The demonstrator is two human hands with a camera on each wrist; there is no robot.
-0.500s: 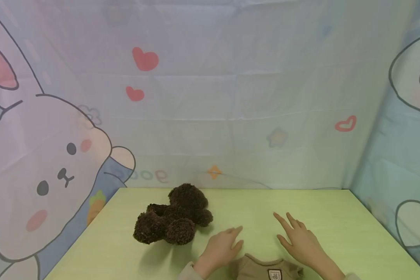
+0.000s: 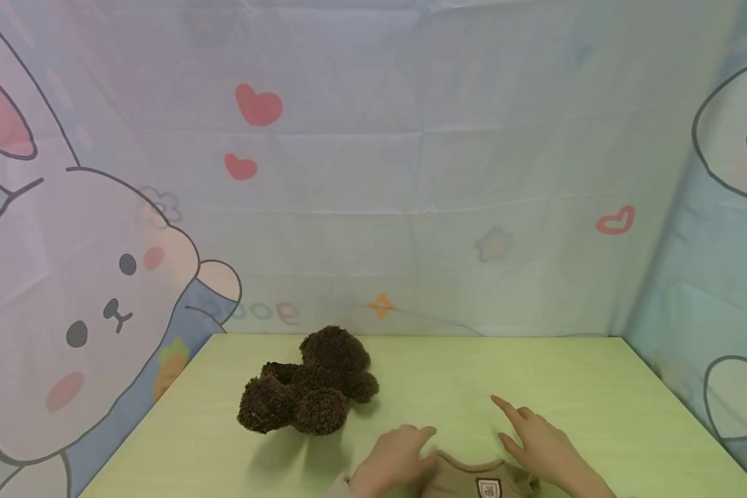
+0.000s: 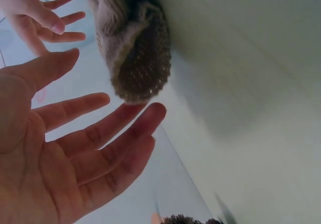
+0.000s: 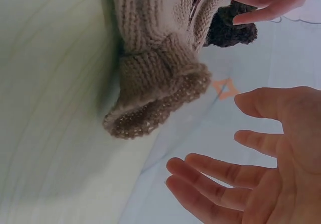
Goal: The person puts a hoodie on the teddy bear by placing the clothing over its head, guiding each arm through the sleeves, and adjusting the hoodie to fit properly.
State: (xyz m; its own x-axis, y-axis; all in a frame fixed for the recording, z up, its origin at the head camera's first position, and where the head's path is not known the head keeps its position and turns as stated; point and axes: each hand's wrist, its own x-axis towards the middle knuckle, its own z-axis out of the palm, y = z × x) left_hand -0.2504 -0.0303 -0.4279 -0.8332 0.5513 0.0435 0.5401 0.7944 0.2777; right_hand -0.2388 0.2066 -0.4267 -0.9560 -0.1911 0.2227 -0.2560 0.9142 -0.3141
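Note:
A small brown knitted doll sweater (image 2: 463,477) with a badge on its chest lies at the front of the table, partly cut off by the frame. My left hand (image 2: 395,456) is at its left sleeve, fingers spread. In the left wrist view, fingertips reach the open cuff (image 3: 143,68); whether they touch it I cannot tell. On the sweater's other side, my right hand (image 2: 541,446) hovers with fingers apart, a gap showing between it and the cuff (image 4: 155,103) in the right wrist view. Neither hand holds anything. A dark brown plush toy (image 2: 324,387) lies left of them.
The pale green table (image 2: 566,366) ends at a hanging cloth backdrop (image 2: 436,173) printed with hearts and a rabbit. More printed cloth (image 2: 722,277) hangs along the right side.
Both hands have come down nearer to the sweater's sleeves, toward the front of the table. The plush toy and sweater stay where they were.

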